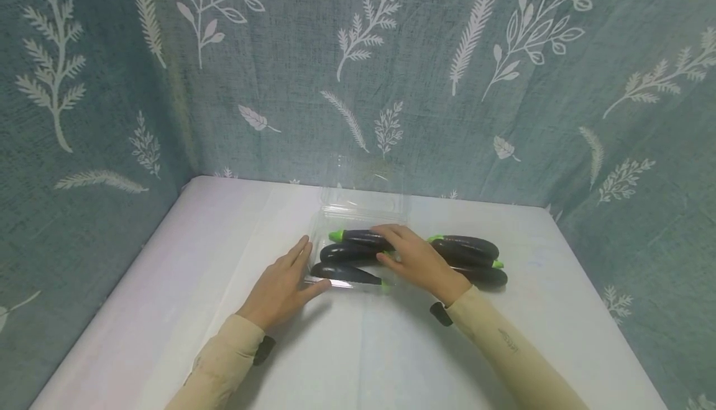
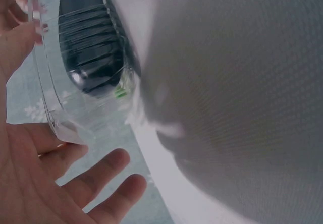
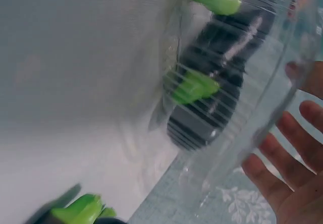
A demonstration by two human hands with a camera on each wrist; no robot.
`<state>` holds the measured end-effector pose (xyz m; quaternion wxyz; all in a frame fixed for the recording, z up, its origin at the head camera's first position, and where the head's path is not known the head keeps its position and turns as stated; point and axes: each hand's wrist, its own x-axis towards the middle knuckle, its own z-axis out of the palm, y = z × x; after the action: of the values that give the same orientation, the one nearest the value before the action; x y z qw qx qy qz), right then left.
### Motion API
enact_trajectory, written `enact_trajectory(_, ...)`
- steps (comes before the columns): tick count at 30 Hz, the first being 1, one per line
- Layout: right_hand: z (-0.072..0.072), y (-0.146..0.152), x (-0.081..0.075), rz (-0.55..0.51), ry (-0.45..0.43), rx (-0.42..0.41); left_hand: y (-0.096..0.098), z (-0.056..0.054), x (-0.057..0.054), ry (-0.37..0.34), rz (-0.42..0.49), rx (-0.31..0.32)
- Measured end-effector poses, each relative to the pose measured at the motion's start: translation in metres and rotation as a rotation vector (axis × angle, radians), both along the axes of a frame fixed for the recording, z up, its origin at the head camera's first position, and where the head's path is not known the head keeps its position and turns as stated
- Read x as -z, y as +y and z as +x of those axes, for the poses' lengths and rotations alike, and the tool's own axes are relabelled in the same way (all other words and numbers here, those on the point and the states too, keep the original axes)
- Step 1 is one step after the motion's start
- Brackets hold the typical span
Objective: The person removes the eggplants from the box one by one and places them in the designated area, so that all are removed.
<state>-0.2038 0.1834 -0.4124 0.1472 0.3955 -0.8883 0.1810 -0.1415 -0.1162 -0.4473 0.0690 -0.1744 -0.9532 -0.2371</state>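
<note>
A clear plastic clamshell box (image 1: 349, 284) lies on the white table with three dark eggplants inside: one at the back (image 1: 358, 237), one in the middle (image 1: 349, 253) and one at the front (image 1: 344, 272). My left hand (image 1: 285, 286) rests at the box's left side, fingers straight and spread, thumb over the front rim. In the left wrist view an eggplant (image 2: 91, 42) shows through the ribbed wall. My right hand (image 1: 419, 261) reaches over the right side of the box, partly hiding the eggplants' right ends. From the right wrist, its loosely bent fingers (image 3: 298, 138) show along the clear rim.
The box's transparent lid (image 1: 363, 202) stands raised behind it, toward the patterned cloth wall (image 1: 302, 74). Beside my right hand, more eggplants (image 1: 467, 247) with green caps lie grouped on the table (image 1: 235, 230). Cloth also rises along the left and right sides.
</note>
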Motion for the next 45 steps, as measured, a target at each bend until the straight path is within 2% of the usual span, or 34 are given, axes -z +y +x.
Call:
enact_trajectory(5, -0.007, -0.014, 0.001, 0.041, -0.075, -0.030, 0.000, 0.000, -0.001, 0.000, 0.000, 0.006)
enact_trajectory(12, -0.017, -0.034, 0.005, 0.078, -0.070, -0.131, -0.001, 0.000, 0.000, 0.007, 0.008, 0.009)
enact_trajectory(24, -0.019, -0.049, 0.014, 0.207, -0.111, -0.076, 0.000, -0.002, 0.001, 0.014, -0.006, 0.012)
enact_trajectory(39, -0.018, -0.051, 0.015, 0.175, -0.059, -0.081, 0.000, -0.002, 0.000, 0.008, -0.001, 0.013)
enact_trajectory(45, -0.017, -0.050, 0.008, 0.122, -0.022, -0.088, -0.001, -0.001, -0.001, 0.008, 0.010, 0.018)
